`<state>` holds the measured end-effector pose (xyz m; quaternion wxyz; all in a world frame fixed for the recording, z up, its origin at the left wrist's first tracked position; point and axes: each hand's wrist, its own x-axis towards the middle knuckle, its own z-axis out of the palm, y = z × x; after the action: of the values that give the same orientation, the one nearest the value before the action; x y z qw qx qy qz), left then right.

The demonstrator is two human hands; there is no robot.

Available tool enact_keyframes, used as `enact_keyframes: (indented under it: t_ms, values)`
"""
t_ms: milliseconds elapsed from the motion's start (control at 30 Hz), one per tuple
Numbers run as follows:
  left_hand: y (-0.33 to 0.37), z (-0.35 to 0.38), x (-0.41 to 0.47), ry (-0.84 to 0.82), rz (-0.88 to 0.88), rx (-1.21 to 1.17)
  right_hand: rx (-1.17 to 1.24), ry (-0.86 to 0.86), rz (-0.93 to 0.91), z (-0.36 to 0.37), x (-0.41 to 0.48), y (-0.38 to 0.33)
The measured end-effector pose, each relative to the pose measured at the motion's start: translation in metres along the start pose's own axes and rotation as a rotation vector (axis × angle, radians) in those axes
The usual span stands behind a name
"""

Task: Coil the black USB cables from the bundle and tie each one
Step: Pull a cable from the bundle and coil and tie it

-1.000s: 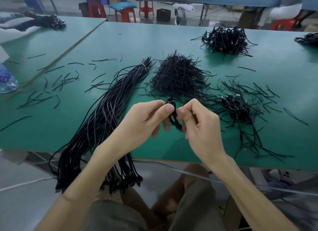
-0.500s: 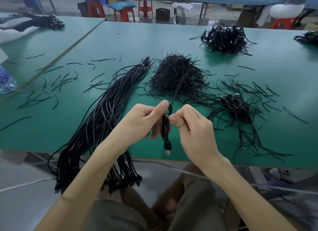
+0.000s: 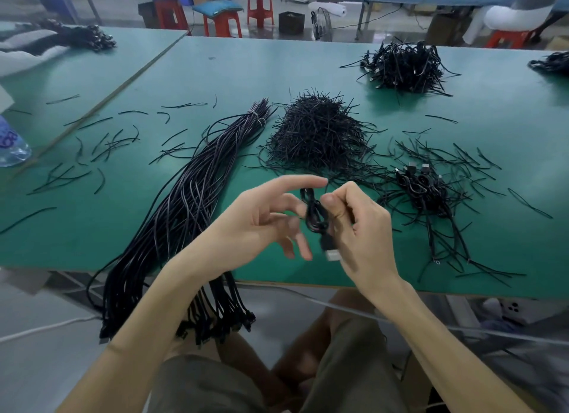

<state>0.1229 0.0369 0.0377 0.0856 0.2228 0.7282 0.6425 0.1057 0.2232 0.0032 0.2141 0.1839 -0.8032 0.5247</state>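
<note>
Short black coiled cable (image 3: 313,211), silver USB plug (image 3: 332,254) dangling, pinched by right hand (image 3: 360,227), left hand (image 3: 261,218) fingers spread loose

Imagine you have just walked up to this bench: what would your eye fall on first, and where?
At the centre front, the right hand pinches a small coiled cable, plug hanging down, with the left hand spread open beside it. A long bundle of black cables runs diagonally across the left of the green table and spills over its near edge. Behind the hands sits a bristly heap of short black ties.
</note>
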Motion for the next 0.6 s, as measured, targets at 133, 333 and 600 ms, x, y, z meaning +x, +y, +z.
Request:
enact_keyframes:
  t_ms: [133, 333, 600]
  values:
    - [-0.002, 0.003, 0.002, 0.066, 0.015, 0.207, 0.086, -0.019, 0.059, 0.002, -0.002, 0.0]
    - [-0.004, 0.013, 0.01, 0.288, 0.011, 0.434, 0.019, -0.044, 0.045, 0.003, -0.005, 0.002]
    - [-0.005, 0.008, 0.014, 0.27, -0.054, 0.484, 0.12, -0.057, 0.102, 0.007, -0.004, -0.006]
